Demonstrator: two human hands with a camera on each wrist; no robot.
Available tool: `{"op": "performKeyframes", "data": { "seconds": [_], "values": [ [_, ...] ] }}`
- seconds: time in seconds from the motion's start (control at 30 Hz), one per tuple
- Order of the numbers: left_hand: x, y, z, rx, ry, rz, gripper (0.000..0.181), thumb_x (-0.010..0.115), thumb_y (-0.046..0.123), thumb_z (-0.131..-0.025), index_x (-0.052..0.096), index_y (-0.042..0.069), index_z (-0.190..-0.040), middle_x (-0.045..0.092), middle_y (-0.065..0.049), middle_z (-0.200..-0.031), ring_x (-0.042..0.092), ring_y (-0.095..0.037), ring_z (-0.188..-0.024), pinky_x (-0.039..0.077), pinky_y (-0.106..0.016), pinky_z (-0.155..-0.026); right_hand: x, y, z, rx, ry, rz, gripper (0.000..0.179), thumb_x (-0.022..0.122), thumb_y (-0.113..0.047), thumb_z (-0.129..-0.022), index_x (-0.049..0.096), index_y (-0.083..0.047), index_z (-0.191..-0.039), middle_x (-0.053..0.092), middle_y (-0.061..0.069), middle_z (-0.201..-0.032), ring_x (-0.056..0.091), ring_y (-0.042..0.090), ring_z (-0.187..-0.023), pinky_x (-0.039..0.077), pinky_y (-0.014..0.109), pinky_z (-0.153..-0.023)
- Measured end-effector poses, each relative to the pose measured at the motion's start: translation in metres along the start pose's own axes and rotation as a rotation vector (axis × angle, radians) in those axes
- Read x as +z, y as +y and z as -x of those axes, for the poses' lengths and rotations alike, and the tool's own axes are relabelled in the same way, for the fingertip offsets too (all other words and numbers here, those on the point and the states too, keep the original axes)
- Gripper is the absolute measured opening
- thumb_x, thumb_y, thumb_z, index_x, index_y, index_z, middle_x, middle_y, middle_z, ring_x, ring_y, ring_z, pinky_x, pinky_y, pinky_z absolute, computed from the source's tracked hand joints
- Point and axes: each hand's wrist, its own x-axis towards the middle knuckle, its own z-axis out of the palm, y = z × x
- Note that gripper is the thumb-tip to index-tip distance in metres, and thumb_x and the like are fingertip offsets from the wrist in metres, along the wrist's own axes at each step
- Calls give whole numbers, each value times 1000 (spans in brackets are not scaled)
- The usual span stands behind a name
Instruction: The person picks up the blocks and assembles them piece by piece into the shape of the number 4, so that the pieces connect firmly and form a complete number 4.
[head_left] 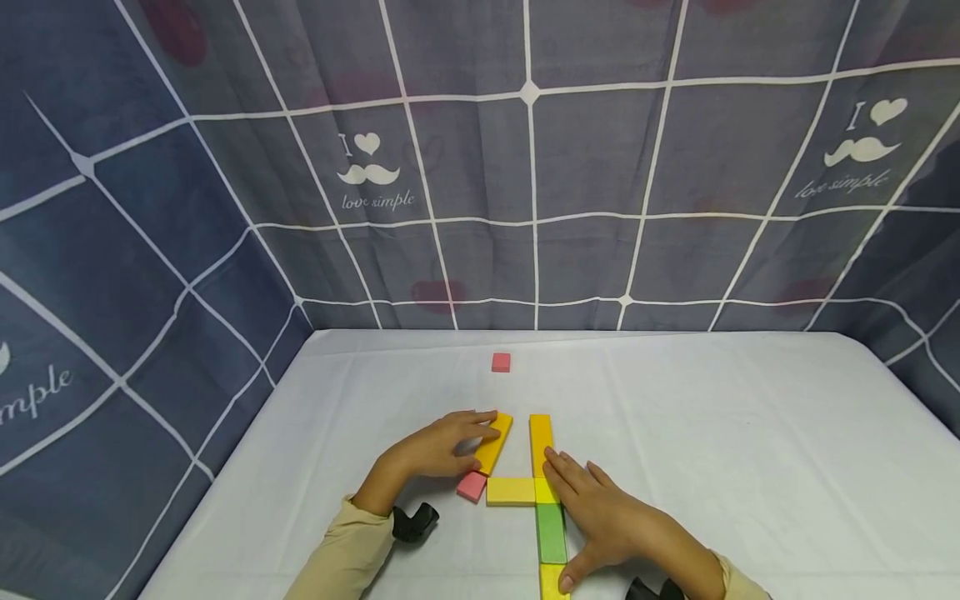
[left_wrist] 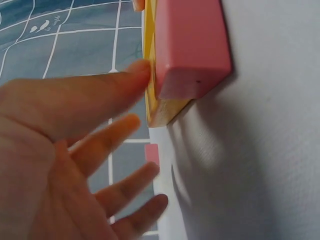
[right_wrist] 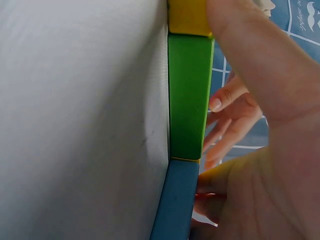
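Observation:
In the head view my left hand [head_left: 438,446] touches a slanted orange-yellow block [head_left: 492,446], with fingertips near its far end and the thumb near its close end. The left wrist view shows the thumb against the block's edge and the other fingers extended. A pink block [head_left: 472,486] lies at that block's near end. My right hand [head_left: 611,518] lies along the right side of a row, fingers straight: an orange-yellow block [head_left: 539,442], a yellow square face [head_left: 546,491], a green block [head_left: 551,533]. Its thumb rests on the nearest yellow block [head_left: 551,581].
A pale yellow block [head_left: 511,492] extends left from the row. A small pink block [head_left: 501,362] lies alone near the table's far edge. In the right wrist view a blue block [right_wrist: 175,200] adjoins the green one. Patterned cloth [head_left: 585,183] hangs behind the white table [head_left: 735,442].

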Motion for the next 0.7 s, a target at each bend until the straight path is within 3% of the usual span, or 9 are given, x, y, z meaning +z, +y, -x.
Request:
{"op": "performKeyframes", "data": {
  "seconds": [0.17,0.37,0.6,0.7],
  "values": [
    [0,-1,-5,21,88,0,43,61,24,-86,54,15,-128,37,-2,-145,35,-24,-132,30,-44,-107,-1,2,1,-6,4,4,128,61,-77,-52,17,-3,-145,6,12,-154,11,31,-140,16,57,-108],
    [-1,-11,-18,-4,172,-20,43,60,27,-88,53,11,-128,41,-8,-141,40,-28,-128,33,-46,-105,2,0,4,-30,14,16,126,62,-76,-53,17,-2,-145,7,14,-153,12,32,-140,18,57,-107],
    [-17,-26,-51,-3,281,-75,42,58,24,-89,53,9,-127,44,-13,-138,42,-31,-125,33,-46,-104,2,-1,6,-38,26,20,127,60,-78,-53,16,-3,-145,6,14,-153,12,32,-140,18,56,-107],
    [-22,-29,-68,-40,312,-117,43,57,26,-89,52,8,-128,46,-13,-137,43,-32,-124,33,-47,-104,1,0,5,-29,27,33,126,60,-77,-53,16,-4,-145,6,13,-154,12,31,-140,19,56,-107]
  ]
}}
